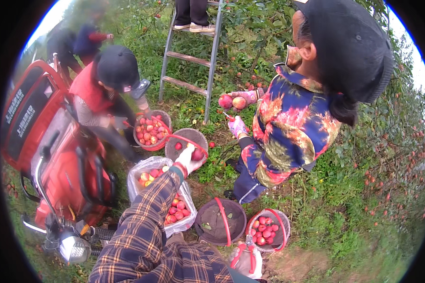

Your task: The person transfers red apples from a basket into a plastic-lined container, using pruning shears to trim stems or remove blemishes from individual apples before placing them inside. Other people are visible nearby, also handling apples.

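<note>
My left arm in a plaid sleeve reaches out over a grey bucket (pixel 204 137) with a red handle and a few apples in it. In a white glove, my left hand (pixel 188 164) is closed around a dark red apple (pixel 198 154). Close to my body, my gloved right hand (pixel 243 263) grips red-handled clippers (pixel 253 260), their metal tip pointing up. Under my left forearm stands a container lined with clear plastic (pixel 190 221), full of red and yellowish apples (pixel 177 211); the sleeve covers its middle.
A dark bucket (pixel 238 212) holding leaves stands beside a bucket of apples (pixel 285 231). At right a person in a floral jacket (pixel 288 127) holds apples and clippers. Leftward, a person in a red vest (pixel 87 92) bends over another apple bucket (pixel 156 146), near a red vehicle (pixel 71 165). Someone stands on a ladder (pixel 189 58).
</note>
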The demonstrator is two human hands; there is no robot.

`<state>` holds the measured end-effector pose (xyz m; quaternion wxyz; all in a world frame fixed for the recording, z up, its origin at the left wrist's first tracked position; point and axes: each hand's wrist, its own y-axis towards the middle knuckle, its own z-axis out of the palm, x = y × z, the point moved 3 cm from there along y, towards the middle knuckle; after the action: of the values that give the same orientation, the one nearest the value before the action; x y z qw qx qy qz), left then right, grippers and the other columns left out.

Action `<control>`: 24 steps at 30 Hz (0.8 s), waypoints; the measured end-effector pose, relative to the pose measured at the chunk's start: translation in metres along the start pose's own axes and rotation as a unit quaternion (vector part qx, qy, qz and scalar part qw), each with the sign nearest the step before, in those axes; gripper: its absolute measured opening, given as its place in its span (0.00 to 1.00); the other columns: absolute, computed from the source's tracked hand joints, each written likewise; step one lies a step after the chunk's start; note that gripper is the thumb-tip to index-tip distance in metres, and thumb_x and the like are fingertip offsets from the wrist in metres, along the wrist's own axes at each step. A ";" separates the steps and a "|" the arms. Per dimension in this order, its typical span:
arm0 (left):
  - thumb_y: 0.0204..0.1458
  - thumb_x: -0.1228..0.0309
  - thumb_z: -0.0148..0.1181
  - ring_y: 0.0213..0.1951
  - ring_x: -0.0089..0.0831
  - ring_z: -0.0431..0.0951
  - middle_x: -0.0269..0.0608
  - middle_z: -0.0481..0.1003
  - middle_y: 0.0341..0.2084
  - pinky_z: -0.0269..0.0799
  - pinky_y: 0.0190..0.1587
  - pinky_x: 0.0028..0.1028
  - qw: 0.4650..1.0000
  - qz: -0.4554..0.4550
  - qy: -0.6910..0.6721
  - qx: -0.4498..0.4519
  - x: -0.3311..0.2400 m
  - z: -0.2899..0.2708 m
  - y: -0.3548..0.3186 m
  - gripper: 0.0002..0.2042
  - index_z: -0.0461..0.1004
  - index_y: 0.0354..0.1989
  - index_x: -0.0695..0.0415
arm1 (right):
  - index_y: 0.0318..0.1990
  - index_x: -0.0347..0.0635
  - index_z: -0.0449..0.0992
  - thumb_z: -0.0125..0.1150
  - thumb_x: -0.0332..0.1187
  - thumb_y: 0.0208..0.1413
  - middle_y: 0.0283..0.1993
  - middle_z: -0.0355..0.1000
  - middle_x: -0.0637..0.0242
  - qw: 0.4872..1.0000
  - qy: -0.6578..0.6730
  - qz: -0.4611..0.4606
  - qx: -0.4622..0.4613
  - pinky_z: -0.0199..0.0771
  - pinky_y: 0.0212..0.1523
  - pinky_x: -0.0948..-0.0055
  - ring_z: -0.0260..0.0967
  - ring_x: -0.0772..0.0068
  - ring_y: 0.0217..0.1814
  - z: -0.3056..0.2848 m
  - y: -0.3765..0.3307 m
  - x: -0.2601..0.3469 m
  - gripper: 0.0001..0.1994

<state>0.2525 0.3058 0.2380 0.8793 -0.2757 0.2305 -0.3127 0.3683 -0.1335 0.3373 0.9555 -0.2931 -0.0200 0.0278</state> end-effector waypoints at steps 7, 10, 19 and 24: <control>0.50 0.63 0.59 0.30 0.30 0.73 0.40 0.71 0.38 0.72 0.29 0.30 0.913 0.176 0.355 0.095 -0.007 0.053 0.022 0.25 0.61 0.56 0.56 | 0.49 0.38 0.66 0.56 0.47 0.50 0.35 0.67 0.60 0.999 0.000 0.011 -0.032 0.64 0.45 0.64 0.64 0.63 0.40 0.001 0.004 0.002 0.25; 0.53 0.62 0.55 0.36 0.31 0.71 0.36 0.69 0.43 0.72 0.33 0.36 0.899 0.173 0.403 0.001 -0.004 -0.009 0.012 0.22 0.63 0.55 0.53 | 0.50 0.39 0.66 0.59 0.46 0.48 0.36 0.66 0.59 0.999 -0.005 0.052 0.006 0.63 0.46 0.62 0.64 0.61 0.40 0.015 0.016 -0.005 0.26; 0.51 0.63 0.57 0.42 0.40 0.71 0.44 0.69 0.41 0.72 0.44 0.42 0.960 0.022 0.264 -0.092 0.044 -0.162 -0.078 0.21 0.64 0.52 0.57 | 0.49 0.41 0.67 0.56 0.48 0.49 0.34 0.66 0.60 0.992 -0.044 0.113 -0.040 0.64 0.40 0.61 0.64 0.61 0.36 0.024 0.036 -0.019 0.24; 0.51 0.60 0.56 0.40 0.38 0.72 0.39 0.72 0.40 0.68 0.47 0.41 0.956 -0.020 0.216 -0.197 0.086 -0.255 -0.178 0.18 0.68 0.48 0.56 | 0.51 0.41 0.66 0.58 0.48 0.49 0.37 0.65 0.61 0.984 -0.091 0.146 -0.045 0.63 0.42 0.60 0.63 0.61 0.39 0.019 0.046 -0.020 0.26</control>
<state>0.0899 0.0452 0.1410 0.7300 -0.3740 0.4667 -0.3307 0.3450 -0.0863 0.3271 0.9212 -0.3315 -0.0654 0.1930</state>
